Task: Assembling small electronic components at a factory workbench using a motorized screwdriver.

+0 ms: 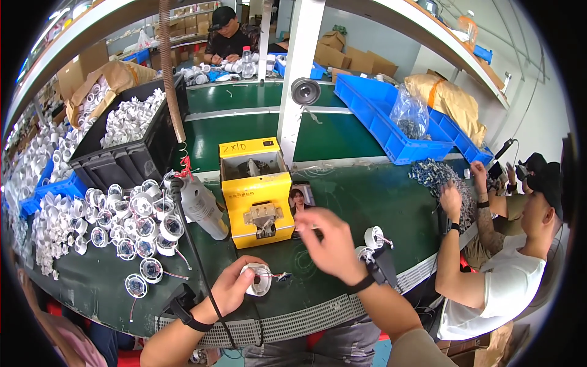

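Closest to the camera, the person's left hand is wrapped around a small white round lamp housing with thin wires poking out its right side, holding it just above the green bench top. Right hand is up in the air a bit further out, fingers spread and gripping nothing, kinda blurry. Both wrists have dark bands on them. Just right of that hand, two more white housings sit on the bench near its front edge. Off to the left there's a whole crowd of the same white round housings standing open side up, some with wires trailing. A grey electric screwdriver hangs on a cable next to that crowd, and right beside it is a yellow box-shaped machine with a metal fitting on its front. Behind the pile, a black crate is stuffed with white parts. Over on the right, another person in a white shirt has a hand at a heap of small metal bits, with blue bins beyond. Way at the back, someone else sits working at the far bench.
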Motion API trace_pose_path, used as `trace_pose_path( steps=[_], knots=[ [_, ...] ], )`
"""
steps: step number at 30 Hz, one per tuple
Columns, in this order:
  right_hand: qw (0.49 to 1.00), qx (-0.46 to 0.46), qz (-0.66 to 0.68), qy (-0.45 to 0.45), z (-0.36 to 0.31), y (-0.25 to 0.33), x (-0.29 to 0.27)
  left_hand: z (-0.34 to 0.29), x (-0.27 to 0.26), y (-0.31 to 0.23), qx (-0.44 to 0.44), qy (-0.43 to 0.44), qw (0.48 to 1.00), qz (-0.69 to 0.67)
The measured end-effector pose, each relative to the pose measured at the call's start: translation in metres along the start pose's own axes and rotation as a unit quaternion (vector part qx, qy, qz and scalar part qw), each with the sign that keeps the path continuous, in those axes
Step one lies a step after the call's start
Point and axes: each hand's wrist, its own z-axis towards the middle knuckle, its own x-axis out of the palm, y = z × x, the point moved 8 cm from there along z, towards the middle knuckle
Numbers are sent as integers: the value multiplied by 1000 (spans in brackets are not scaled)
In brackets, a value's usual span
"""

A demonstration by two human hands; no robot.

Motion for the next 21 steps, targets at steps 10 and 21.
trace_pose_path(
  steps=[10,21],
  knots=[
    [823,211,475,230,-57,11,87,-4,-10,-22,57,-107,992,30],
    [673,291,624,271,-62,-1,90,6,-7,-29,90,-50,988,112]
  ],
)
